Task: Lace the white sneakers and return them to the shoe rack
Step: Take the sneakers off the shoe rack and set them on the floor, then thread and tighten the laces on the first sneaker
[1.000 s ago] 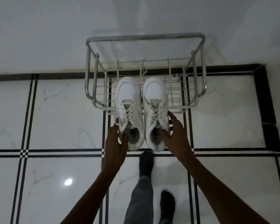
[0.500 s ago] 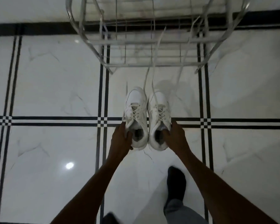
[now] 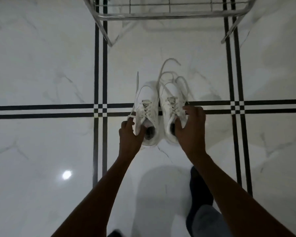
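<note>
Two white sneakers stand side by side on the tiled floor, toes pointing away from me. My left hand (image 3: 129,134) grips the collar of the left sneaker (image 3: 146,106), thumb inside the opening. My right hand (image 3: 190,127) grips the collar of the right sneaker (image 3: 172,100), fingers inside. Loose white laces (image 3: 166,69) trail forward from both shoes across the floor, some curled in loops. The metal shoe rack (image 3: 161,16) stands at the top edge, only its lowest bars and legs showing.
The floor is glossy white marble tile with double black lines (image 3: 41,110) crossing under the shoes. My dark-socked foot (image 3: 201,190) and grey trouser leg (image 3: 210,221) are at the bottom right. A ceiling light reflects on the floor (image 3: 66,174).
Both hands pulled the sneakers out of the rack and toward me, then lowered them to the floor. The rack has slid to the top of the view, and the laces now lie curled in front.
</note>
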Motion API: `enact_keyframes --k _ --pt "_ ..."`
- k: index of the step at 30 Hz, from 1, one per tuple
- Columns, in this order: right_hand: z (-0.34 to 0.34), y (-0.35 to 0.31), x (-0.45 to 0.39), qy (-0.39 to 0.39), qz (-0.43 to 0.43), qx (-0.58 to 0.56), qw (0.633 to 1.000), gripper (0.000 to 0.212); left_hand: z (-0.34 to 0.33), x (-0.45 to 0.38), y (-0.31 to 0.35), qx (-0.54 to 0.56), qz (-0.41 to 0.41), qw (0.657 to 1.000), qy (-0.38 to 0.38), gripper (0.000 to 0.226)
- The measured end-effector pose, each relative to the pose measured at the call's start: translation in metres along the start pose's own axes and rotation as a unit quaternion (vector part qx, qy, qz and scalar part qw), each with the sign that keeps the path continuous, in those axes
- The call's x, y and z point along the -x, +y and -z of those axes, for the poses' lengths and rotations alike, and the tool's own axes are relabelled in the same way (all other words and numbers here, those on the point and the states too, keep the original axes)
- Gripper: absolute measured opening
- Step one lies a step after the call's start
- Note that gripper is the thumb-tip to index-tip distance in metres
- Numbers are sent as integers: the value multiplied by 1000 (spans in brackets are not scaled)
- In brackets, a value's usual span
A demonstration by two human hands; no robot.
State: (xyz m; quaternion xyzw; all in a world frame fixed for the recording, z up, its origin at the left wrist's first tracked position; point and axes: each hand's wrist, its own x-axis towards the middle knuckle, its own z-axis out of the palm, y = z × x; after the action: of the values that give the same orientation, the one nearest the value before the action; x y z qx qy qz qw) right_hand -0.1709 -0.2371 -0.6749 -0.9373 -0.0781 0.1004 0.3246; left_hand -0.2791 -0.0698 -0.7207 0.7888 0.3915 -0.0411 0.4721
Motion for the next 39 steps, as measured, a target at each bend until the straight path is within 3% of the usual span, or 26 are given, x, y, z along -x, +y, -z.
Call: enact_keyframes --k 2,5,9,12,16,21,26,31,33,36,39 --pt "-7 -22 4 -19 37 -8 999 13 5 2 6 46 -35 998 15 57" --pt "-37 -34 -4 -98 16 -11 995 28 8 -5 11 104 -68 992 35 50" --pt "-70 -37 -19 -143 4 27 989 37 11 -20 6 138 -116 984 13 69" --pt "-75 -37 -28 -129 8 19 991 28 9 -21 4 147 -123 982 1 81" --pt "-78 -35 -31 -100 -16 -77 992 7 6 -17 1 189 -118 975 20 78" --pt "-77 -26 -26 -88 -22 -166 982 11 11 -25 4 206 -179 961 40 74" --pt "-72 -33 -29 -86 8 -158 984 20 33 -25 24 298 -220 928 33 73" --pt "-66 -41 -25 -90 12 -147 985 19 42 -33 19 259 -162 952 -35 93" --pt "-66 -39 -22 -94 12 -150 984 20 32 -35 10 188 -152 969 -44 78" --pt "-65 -36 -23 -93 17 -164 982 23 17 -38 2 139 -143 980 -3 30" --pt "-66 -34 -22 -75 39 -144 986 24 15 -41 -5 77 -174 980 54 18"
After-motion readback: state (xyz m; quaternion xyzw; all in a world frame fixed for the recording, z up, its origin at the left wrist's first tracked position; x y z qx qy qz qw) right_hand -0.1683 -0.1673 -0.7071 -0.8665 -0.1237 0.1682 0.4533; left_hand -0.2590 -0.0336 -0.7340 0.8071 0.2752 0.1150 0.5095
